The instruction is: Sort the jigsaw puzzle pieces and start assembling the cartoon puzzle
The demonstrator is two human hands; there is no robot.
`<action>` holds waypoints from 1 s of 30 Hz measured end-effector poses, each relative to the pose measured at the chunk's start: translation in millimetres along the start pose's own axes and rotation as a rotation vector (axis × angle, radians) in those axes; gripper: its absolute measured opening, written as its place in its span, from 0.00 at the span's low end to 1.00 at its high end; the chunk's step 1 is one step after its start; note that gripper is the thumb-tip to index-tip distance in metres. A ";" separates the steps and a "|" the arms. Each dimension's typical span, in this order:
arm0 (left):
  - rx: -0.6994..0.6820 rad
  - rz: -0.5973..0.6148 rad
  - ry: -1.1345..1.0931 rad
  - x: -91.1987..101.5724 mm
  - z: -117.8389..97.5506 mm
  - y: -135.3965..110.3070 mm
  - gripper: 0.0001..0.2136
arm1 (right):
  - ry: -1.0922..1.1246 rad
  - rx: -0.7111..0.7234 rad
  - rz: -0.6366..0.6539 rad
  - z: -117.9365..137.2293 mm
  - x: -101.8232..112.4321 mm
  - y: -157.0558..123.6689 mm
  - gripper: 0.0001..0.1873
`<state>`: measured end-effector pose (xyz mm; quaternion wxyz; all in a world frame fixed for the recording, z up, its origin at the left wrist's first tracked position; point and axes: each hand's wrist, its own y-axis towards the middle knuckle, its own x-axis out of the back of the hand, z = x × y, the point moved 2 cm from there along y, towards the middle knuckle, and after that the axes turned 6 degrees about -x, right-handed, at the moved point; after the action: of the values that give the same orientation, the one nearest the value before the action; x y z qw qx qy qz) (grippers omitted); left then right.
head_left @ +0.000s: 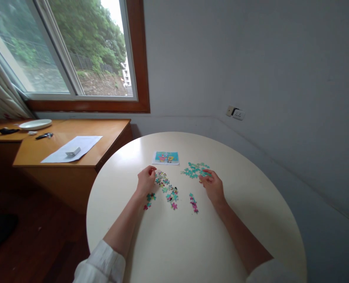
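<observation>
My left hand (146, 180) is curled at the left edge of a mixed heap of jigsaw pieces (164, 181); whatever its fingers may pinch is too small to make out. A smaller cluster of pieces (150, 199) lies just below that hand. On the right, my right hand (214, 186) pinches a small yellowish jigsaw piece (200, 181) beside a group of turquoise pieces (193, 169). Between my forearms is a short joined strip of pink and turquoise pieces (193, 203). Behind the heap lies a cartoon reference picture (166, 158) with pink and yellow figures.
All the pieces lie on a round cream table (174, 243). To the left, a wooden desk (115, 131) carries a white sheet of paper (85, 145), a white plate (35, 124) and small dark items. A wall socket (238, 114) is on the right.
</observation>
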<state>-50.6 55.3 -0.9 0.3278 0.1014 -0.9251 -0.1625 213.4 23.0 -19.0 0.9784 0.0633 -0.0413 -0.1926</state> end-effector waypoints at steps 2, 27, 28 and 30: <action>-0.012 0.014 0.018 -0.9 -1.0 -0.4 0.11 | 0.033 -0.019 0.013 -0.5 -0.7 -0.6 0.27; -0.260 0.301 0.367 -17.2 -11.2 -15.7 0.11 | 0.010 -0.056 0.078 -7.0 -6.4 0.0 0.26; -0.257 0.306 0.365 -16.9 -11.5 -15.7 0.11 | 0.010 -0.054 0.076 -7.0 -6.5 0.0 0.26; -0.254 0.314 0.370 -16.6 -12.2 -16.0 0.11 | 0.008 -0.049 0.073 -6.9 -6.8 -0.3 0.26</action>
<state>-28.9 42.5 -7.4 0.5226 -0.0571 -0.8261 -0.2030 207.7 26.1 -26.2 0.9861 0.0384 -0.0348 -0.1576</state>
